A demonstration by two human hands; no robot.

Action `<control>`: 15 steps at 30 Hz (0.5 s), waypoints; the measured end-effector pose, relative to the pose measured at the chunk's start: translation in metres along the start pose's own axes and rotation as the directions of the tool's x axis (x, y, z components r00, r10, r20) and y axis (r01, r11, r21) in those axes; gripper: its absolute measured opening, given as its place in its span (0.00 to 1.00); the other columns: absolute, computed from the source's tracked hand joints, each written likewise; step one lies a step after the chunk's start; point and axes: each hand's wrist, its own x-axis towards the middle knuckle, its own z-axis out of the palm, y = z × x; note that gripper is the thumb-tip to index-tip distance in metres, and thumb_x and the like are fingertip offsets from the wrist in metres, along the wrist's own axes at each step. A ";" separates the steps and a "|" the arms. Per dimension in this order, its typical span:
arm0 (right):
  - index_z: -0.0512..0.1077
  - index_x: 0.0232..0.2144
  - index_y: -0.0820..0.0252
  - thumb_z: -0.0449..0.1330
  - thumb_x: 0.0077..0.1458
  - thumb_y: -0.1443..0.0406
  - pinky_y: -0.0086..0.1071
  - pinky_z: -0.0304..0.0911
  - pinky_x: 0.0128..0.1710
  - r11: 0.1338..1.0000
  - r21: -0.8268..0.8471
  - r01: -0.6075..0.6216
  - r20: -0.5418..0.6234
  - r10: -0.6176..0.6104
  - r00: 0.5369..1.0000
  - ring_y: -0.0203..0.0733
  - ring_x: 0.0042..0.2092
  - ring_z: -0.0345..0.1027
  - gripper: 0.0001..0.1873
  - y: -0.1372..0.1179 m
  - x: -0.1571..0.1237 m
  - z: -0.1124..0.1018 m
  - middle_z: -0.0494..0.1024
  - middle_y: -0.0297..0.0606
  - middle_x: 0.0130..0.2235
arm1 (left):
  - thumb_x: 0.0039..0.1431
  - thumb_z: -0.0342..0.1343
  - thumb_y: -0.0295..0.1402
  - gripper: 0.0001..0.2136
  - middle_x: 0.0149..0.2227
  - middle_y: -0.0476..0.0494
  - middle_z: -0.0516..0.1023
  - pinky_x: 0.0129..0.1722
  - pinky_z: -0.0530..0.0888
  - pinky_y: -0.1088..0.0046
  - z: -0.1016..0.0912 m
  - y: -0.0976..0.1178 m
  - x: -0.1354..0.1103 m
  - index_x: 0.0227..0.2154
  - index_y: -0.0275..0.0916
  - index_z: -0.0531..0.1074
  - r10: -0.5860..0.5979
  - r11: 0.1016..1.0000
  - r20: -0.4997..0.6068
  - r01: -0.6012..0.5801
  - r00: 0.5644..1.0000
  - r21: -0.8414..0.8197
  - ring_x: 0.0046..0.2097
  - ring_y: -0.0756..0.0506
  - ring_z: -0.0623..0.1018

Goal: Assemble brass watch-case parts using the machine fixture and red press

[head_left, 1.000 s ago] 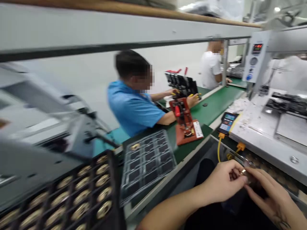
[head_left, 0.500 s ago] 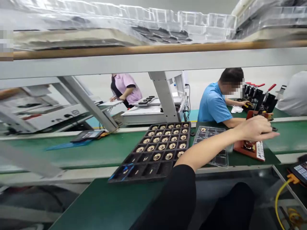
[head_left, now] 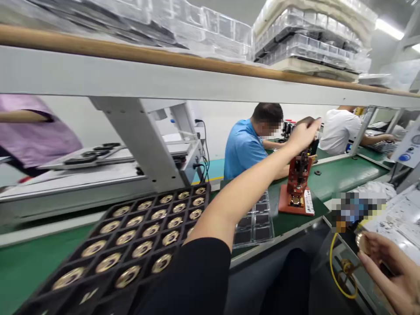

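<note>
My left hand (head_left: pixel 303 133) reaches far forward and is wrapped round the top lever of a small red press (head_left: pixel 297 188) that stands on the green conveyor belt (head_left: pixel 344 175). A gold round part sits in the base of the press. My right hand (head_left: pixel 392 267) is at the lower right, fingers curled, pinching a small gold ring part (head_left: pixel 361 240). Under my left arm lies a black tray (head_left: pixel 138 232) filled with several gold ring parts. Beside it is a clear plastic tray (head_left: pixel 257 221) with dark pockets.
Across the belt sit a person in a blue shirt (head_left: pixel 244 146) and one in white (head_left: pixel 337 129); a person in pink (head_left: pixel 36 135) is at far left. A yellow cable (head_left: pixel 337 271) loops at lower right. Stacked clear trays (head_left: pixel 308 39) fill the overhead shelf.
My left hand has risen from low beside the press to its top lever. My right hand with the gold part has come back into view. The camera swung and tilted.
</note>
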 end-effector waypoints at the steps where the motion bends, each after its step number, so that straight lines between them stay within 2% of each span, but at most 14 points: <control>1: 0.75 0.54 0.54 0.69 0.60 0.51 0.28 0.79 0.37 1.000 -0.022 0.013 0.019 -0.012 1.000 0.46 0.39 0.82 0.24 -0.004 0.005 0.001 0.85 0.40 0.44 | 0.73 0.50 0.40 0.13 0.29 0.49 0.75 0.39 0.70 0.72 -0.008 -0.005 0.004 0.32 0.41 0.67 -0.050 0.998 -0.012 0.050 0.999 0.029 0.34 0.47 0.76; 3: 0.75 0.54 0.54 0.68 0.62 0.53 0.28 0.77 0.34 0.998 -0.048 0.035 0.038 -0.033 0.999 0.42 0.34 0.80 0.22 -0.006 0.011 0.004 0.84 0.38 0.41 | 0.72 0.51 0.37 0.08 0.40 0.44 0.80 0.46 0.72 0.70 -0.029 -0.018 -0.005 0.39 0.40 0.70 -0.096 0.980 -0.057 0.104 0.994 0.171 0.44 0.45 0.79; 4: 0.74 0.53 0.55 0.67 0.62 0.54 0.28 0.76 0.33 0.998 -0.046 0.045 0.042 -0.043 0.998 0.41 0.32 0.78 0.20 -0.006 0.012 0.005 0.83 0.37 0.38 | 0.71 0.51 0.37 0.08 0.44 0.41 0.80 0.50 0.71 0.69 -0.042 -0.026 -0.017 0.40 0.39 0.72 -0.133 0.948 -0.081 0.150 0.988 0.280 0.49 0.44 0.78; 5: 0.74 0.52 0.55 0.67 0.63 0.55 0.28 0.75 0.31 0.998 -0.036 0.053 0.048 -0.051 0.998 0.40 0.30 0.76 0.19 -0.004 0.013 0.006 0.82 0.36 0.36 | 0.72 0.49 0.39 0.11 0.45 0.40 0.81 0.52 0.71 0.68 -0.054 -0.034 -0.034 0.41 0.39 0.73 -0.210 0.901 -0.053 0.214 0.976 0.376 0.52 0.42 0.77; 7: 0.74 0.51 0.55 0.66 0.64 0.56 0.28 0.74 0.30 0.999 -0.004 0.047 0.058 -0.047 0.997 0.39 0.29 0.74 0.17 0.000 0.016 0.011 0.80 0.34 0.33 | 0.68 0.52 0.37 0.11 0.37 0.39 0.82 0.47 0.73 0.66 -0.072 -0.053 -0.076 0.34 0.38 0.75 -0.342 0.866 0.070 0.285 0.937 0.411 0.46 0.40 0.79; 8: 0.74 0.51 0.56 0.66 0.64 0.56 0.28 0.73 0.28 0.999 0.014 0.038 0.055 -0.039 0.998 0.39 0.28 0.73 0.16 0.002 0.019 0.016 0.79 0.34 0.31 | 0.63 0.57 0.37 0.10 0.31 0.41 0.81 0.42 0.73 0.67 -0.077 -0.063 -0.098 0.28 0.38 0.76 -0.408 0.853 0.172 0.307 0.897 0.422 0.39 0.40 0.80; 10: 0.74 0.50 0.57 0.65 0.63 0.56 0.30 0.71 0.28 0.998 0.060 0.015 0.051 -0.018 0.999 0.39 0.28 0.71 0.16 0.006 0.032 0.031 0.77 0.34 0.31 | 0.54 0.64 0.36 0.08 0.24 0.45 0.80 0.33 0.73 0.69 -0.074 -0.083 -0.137 0.24 0.38 0.77 -0.521 0.828 0.370 0.350 0.769 0.438 0.30 0.42 0.79; 11: 0.74 0.50 0.57 0.65 0.63 0.57 0.31 0.70 0.28 0.996 0.086 0.009 0.060 -0.014 0.998 0.40 0.29 0.71 0.17 0.008 0.041 0.041 0.77 0.35 0.31 | 0.53 0.65 0.36 0.07 0.23 0.47 0.80 0.31 0.73 0.70 -0.067 -0.093 -0.153 0.25 0.38 0.79 -0.557 0.816 0.437 0.368 0.706 0.445 0.28 0.43 0.79; 12: 0.73 0.51 0.58 0.64 0.63 0.57 0.32 0.70 0.30 0.994 0.113 0.006 0.075 -0.015 0.997 0.40 0.30 0.71 0.17 0.011 0.051 0.052 0.77 0.36 0.32 | 0.53 0.63 0.36 0.07 0.22 0.47 0.80 0.29 0.72 0.71 -0.057 -0.102 -0.166 0.28 0.38 0.80 -0.583 0.804 0.473 0.383 0.661 0.456 0.26 0.43 0.79; 13: 0.73 0.50 0.58 0.64 0.63 0.57 0.32 0.70 0.31 0.990 0.138 0.008 0.102 -0.022 0.995 0.41 0.31 0.71 0.17 0.014 0.062 0.064 0.77 0.37 0.33 | 0.54 0.62 0.36 0.08 0.22 0.48 0.79 0.27 0.71 0.71 -0.046 -0.111 -0.175 0.31 0.37 0.81 -0.602 0.791 0.482 0.393 0.637 0.470 0.25 0.44 0.78; 15: 0.73 0.49 0.58 0.64 0.61 0.58 0.34 0.70 0.33 0.986 0.167 0.003 0.162 -0.030 0.986 0.42 0.32 0.70 0.16 0.021 0.082 0.085 0.77 0.38 0.35 | 0.54 0.62 0.35 0.10 0.22 0.49 0.78 0.27 0.69 0.72 -0.023 -0.126 -0.185 0.36 0.36 0.81 -0.616 0.776 0.465 0.390 0.636 0.495 0.25 0.44 0.77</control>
